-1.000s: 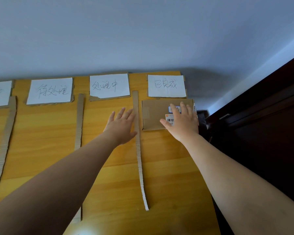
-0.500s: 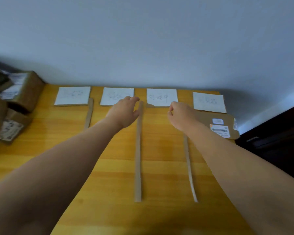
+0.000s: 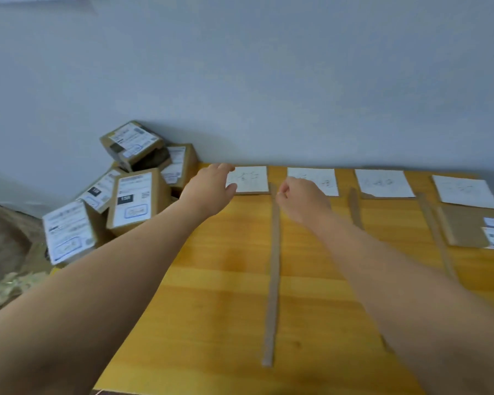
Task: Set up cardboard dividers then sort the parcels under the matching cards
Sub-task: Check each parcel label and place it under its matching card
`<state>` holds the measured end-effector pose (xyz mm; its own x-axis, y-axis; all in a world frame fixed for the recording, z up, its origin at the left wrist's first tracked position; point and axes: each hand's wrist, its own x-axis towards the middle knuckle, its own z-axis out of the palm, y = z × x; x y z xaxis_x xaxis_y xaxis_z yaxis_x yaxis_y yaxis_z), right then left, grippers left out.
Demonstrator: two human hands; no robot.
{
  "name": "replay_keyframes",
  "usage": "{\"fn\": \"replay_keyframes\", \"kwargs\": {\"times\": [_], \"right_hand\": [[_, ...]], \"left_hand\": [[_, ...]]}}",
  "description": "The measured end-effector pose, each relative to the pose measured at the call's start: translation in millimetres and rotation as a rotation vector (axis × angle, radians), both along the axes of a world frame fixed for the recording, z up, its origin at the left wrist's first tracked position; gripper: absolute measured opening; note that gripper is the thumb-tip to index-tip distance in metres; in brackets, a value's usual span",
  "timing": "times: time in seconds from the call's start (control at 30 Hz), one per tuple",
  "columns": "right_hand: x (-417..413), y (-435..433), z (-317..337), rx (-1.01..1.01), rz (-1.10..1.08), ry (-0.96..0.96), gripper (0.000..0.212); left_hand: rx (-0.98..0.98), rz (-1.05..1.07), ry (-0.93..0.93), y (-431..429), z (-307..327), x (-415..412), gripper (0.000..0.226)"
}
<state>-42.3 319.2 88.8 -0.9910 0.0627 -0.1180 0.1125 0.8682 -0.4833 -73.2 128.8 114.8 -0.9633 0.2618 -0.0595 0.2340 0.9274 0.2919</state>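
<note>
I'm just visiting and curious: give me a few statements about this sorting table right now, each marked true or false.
1. Four white cards lie along the table's far edge, the leftmost among them. True.
2. One parcel lies flat under the rightmost card. True.
3. The left hand holds a parcel. False: it is empty, reaching towards the pile of parcels beside the table.
4. The right hand is spread flat. False: its fingers are curled.
5. The pile sits to the right of the table. False: it is on the left.
</note>
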Motion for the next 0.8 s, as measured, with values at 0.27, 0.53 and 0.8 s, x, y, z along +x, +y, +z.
{"fn": "replay_keyframes", "kwargs": {"times": [0.27,0.53,0.8], "right_hand": [[-15,-83,4,-0.153,0.058,-0.060,0.021],[-18,-169,-5,-0.585,-0.071,-0.293,0.034],[-21,-260,-34,-0.889,-0.271,-0.585,0.077]], "left_hand": [[0.034,0.118,-0.015,-82,-1,-7,0.048],[0.059,0.243,-0.049,-182,-11,-19,0.048],[0.091,0.244,-0.085,-240,-28,-23,0.044]]}}
